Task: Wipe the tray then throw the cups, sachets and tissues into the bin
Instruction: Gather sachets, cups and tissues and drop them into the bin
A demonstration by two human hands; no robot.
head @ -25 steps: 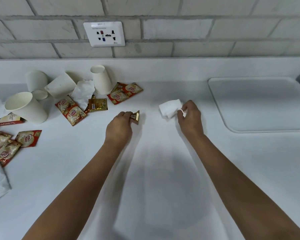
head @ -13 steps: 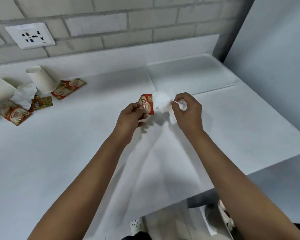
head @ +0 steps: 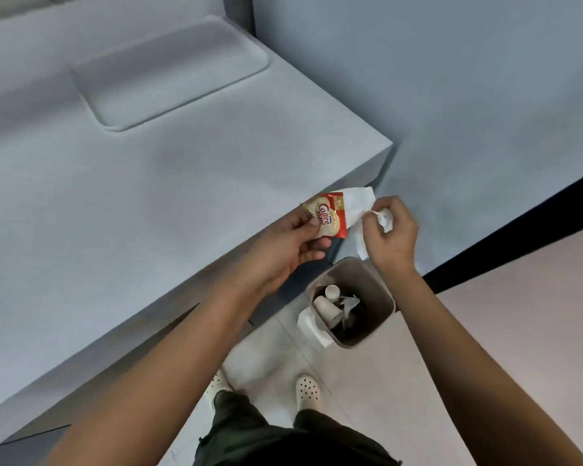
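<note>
Head view, left hand (head: 293, 243) pinching a red sachet (head: 329, 218); right hand (head: 392, 235) gripping a white tissue (head: 359, 205), both above the bin (head: 382, 297)

hands (head: 344, 237) moved off counter | sachet (head: 327, 215), tissue (head: 360, 206) above bin (head: 381, 290)

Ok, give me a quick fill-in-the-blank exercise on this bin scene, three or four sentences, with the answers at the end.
1. The left hand pinches a red Coffee-mate ____.
2. The right hand holds a white ____.
3. The bin stands on the ____, below both hands.
4. White paper ____ already lie inside the bin.

Missing words: sachet; tissue; floor; cups.
</note>
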